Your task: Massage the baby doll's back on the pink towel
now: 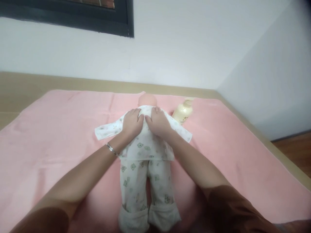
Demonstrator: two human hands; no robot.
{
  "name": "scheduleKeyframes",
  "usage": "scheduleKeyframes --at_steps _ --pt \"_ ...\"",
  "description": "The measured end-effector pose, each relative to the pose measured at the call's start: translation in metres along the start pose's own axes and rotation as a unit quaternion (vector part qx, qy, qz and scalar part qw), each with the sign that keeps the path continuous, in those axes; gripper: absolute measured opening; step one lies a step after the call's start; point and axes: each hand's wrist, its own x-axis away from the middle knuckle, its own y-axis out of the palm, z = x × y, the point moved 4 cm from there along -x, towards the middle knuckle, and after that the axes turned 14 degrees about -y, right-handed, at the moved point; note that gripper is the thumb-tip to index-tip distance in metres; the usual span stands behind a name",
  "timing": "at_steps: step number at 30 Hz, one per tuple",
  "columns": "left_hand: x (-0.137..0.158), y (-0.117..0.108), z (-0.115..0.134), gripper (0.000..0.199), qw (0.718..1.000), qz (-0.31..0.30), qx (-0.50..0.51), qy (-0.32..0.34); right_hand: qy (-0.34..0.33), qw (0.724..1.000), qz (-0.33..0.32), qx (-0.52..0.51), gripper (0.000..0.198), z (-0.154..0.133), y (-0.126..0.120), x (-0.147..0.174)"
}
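Doll (147,147) lies lengthwise at the middle of a pink cloth (73,142), head (147,99) toward the wall (184,48), legs toward the wearer. Which side of it faces up, I cannot tell.

Left hand (132,122): laid palm down on the doll's upper body, at the shoulder below the head. Fingers lie flat, thumb out toward the middle. Right hand (159,123): mirrors it on the other shoulder, also flat, grasping nothing. Thumb tips near each other, a narrow gap between. Silver bracelet (112,149) on left wrist. Brown sleeves on both arms.

Doll wears a white printed shirt (143,151) and matching pants (134,184), cuffs turned up. Shirt sleeves stretch out to either side.

Cream bottle (182,113), pale top, on the cloth just beyond the right-hand shirt sleeve. Print on it too blurred to read. Tan border (136,86) around the cloth; dark window frame (130,19) upper left; brown floor (295,150) far right.
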Motion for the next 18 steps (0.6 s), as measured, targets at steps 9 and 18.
scheduleKeyframes --at_steps 9,18 --pt "0.001 0.002 -0.009 0.047 0.995 0.016 0.097 -0.021 0.002 0.999 0.023 -0.033 0.06 0.013 0.002 -0.005" --pt "0.001 0.001 -0.011 0.047 0.993 0.018 0.11 -0.027 -0.002 0.995 -0.013 -0.1 0.048 0.014 -0.021 -0.002"
